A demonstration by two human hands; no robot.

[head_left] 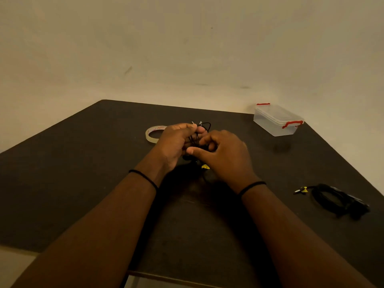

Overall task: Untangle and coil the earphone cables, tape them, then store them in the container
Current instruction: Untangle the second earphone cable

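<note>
Left hand [176, 140] and right hand [224, 154] both grip a tangled black earphone cable [204, 126] mid-desk [83, 173]. Tape roll [153, 134] just left of them. Closed container [277, 119] at far right corner; coiled cable [332, 198] by right edge.

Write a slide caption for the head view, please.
Both hands coil a black earphone cable above the table.

Both the left hand [176, 140] and right hand [224, 156] grip a black earphone cable [204, 126] above the dark table [83, 173].
</note>
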